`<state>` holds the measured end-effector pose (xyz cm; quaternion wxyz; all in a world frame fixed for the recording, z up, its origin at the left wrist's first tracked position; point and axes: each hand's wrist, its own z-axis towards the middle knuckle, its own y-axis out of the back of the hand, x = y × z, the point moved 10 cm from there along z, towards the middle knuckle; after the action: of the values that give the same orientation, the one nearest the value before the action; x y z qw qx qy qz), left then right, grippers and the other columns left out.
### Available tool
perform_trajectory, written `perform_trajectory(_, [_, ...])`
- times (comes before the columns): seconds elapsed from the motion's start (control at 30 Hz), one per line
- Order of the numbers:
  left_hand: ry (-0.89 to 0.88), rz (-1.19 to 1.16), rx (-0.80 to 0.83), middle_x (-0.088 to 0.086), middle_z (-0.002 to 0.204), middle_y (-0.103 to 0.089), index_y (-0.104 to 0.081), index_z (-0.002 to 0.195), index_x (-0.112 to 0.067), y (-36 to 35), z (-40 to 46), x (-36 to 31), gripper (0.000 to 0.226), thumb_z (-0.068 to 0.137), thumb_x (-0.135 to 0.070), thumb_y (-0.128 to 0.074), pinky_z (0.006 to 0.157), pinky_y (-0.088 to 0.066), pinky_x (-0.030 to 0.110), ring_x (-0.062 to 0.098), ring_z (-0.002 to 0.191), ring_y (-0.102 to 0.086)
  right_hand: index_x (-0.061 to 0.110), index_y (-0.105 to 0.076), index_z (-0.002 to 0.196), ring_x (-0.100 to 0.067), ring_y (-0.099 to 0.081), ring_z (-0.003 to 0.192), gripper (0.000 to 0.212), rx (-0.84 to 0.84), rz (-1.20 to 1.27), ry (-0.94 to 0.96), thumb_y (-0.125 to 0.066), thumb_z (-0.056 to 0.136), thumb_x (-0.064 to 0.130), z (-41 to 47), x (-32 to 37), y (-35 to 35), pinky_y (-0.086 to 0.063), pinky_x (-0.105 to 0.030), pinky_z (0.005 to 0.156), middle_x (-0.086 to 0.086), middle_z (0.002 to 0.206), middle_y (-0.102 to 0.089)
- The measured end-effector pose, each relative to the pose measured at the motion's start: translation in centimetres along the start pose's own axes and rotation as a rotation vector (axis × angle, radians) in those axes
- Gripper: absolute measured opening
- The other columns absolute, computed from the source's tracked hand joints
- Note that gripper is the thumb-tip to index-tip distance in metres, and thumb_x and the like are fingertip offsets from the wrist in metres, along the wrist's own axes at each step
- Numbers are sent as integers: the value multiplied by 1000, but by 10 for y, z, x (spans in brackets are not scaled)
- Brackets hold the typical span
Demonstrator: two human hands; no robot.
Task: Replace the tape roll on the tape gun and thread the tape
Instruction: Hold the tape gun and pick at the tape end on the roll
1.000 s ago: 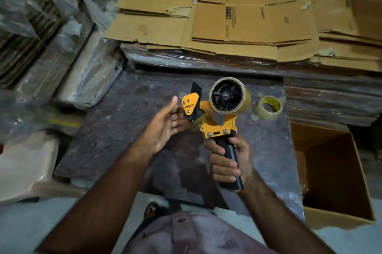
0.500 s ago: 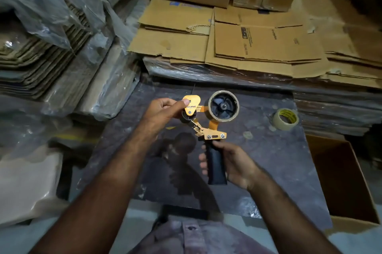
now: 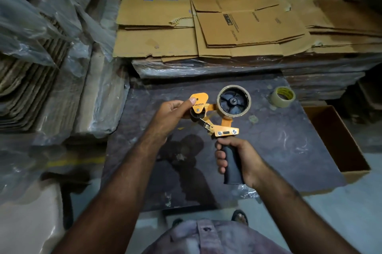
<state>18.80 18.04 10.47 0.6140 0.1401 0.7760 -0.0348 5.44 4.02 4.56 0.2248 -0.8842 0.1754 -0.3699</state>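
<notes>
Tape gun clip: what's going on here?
A person is loading a tape gun over a dark table. The right hand grips its black handle; the left hand pinches the front end by the orange guard plate, apparently threading tape. A roll already sits on the hub. Another tape roll lies on the table beyond, near an open cardboard box.

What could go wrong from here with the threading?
1. The left hand pinches the tape gun at its front roller end; fingers could catch the cutter there.
2. The tape roll shows little tape on its core; it may run out.
3. The right hand alone holds the handle mid-air; it could twist.
</notes>
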Motion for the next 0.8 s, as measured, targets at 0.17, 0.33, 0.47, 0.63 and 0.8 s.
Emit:
perform_trajectory(0.17, [-226,67,-17,-6,104,-75,-71,111,-22,10,-6,-24,48,77,-54,-78,85,-53,20,9,102,-71,15,-57,74,-15,-44,47,17,14,53,113,-59,87,26,-10,36,-23,-43,-27,47,0,60,-46])
perform_trajectory(0.33, [-586,426,-52,-6,115,-68,-72,96,-20,1,-11,-73,28,79,-38,-84,85,-45,10,2,103,-63,14,-58,76,-15,-51,47,18,25,77,177,-58,90,26,-22,66,-29,-50,-27,47,0,59,-49])
perform_trajectory(0.47, [-699,487,-97,-3,97,-73,-71,84,-15,-4,-11,-108,10,84,-20,-79,87,-55,37,13,95,-68,13,-58,75,-13,-47,42,22,35,110,170,-54,93,26,-30,82,-29,-45,-25,41,0,59,-46])
perform_trajectory(0.63, [-718,447,-80,-5,94,-74,-66,88,-17,-21,-7,-130,14,87,-27,-76,86,-56,33,10,91,-69,13,-60,74,-11,-46,40,21,61,136,123,-56,88,28,-43,102,-22,-44,-23,40,2,58,-46])
perform_trajectory(0.8, [-725,488,-67,-11,107,-70,-68,94,-25,-44,-4,-151,34,77,-52,-79,89,-52,25,4,105,-65,13,-60,73,-10,-46,39,19,77,149,101,-57,85,28,-58,123,-11,-44,-22,39,3,56,-46])
